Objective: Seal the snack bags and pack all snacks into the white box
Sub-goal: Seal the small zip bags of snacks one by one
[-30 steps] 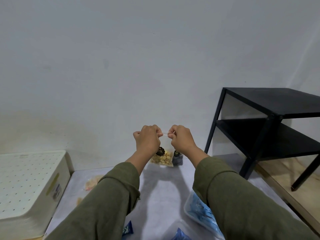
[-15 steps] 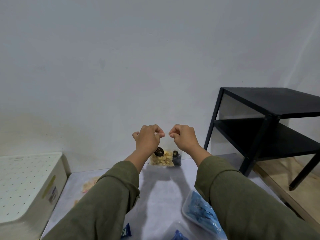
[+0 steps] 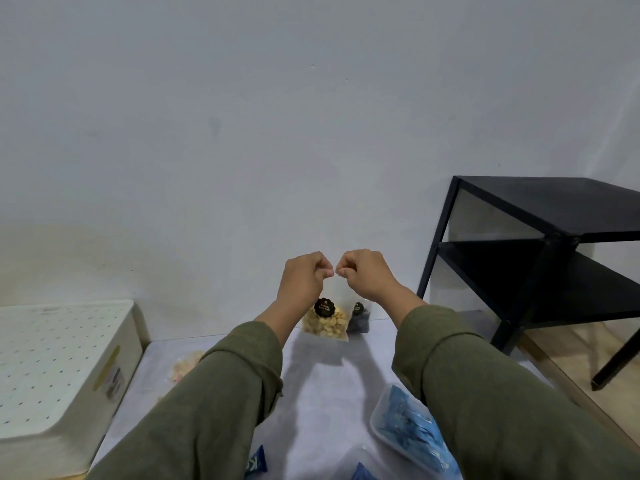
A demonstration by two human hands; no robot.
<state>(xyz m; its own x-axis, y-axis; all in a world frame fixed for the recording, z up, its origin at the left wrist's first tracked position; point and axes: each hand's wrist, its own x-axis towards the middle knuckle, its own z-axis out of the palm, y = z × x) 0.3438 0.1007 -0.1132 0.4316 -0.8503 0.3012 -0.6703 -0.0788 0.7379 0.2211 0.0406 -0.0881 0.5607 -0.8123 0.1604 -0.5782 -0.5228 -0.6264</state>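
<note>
My left hand and my right hand are raised over the far end of the table, fingertips almost touching. Both pinch the top edge of a clear snack bag, which holds pale yellow pieces and carries a black round label. The bag hangs below my hands. A smaller dark snack bag shows just to its right; whether it stands on the table is unclear. The white box, covered by a perforated lid, sits at the left.
A bag of pale snacks lies on the grey table, partly behind my left sleeve. A clear pack of blue packets lies at the near right, a blue wrapper at the bottom edge. A black two-tier shelf stands at the right.
My hands have drawn together along the bag's top edge; the stretch of clear strip seen between them a second ago is now closed up. The camera has shifted slightly.
</note>
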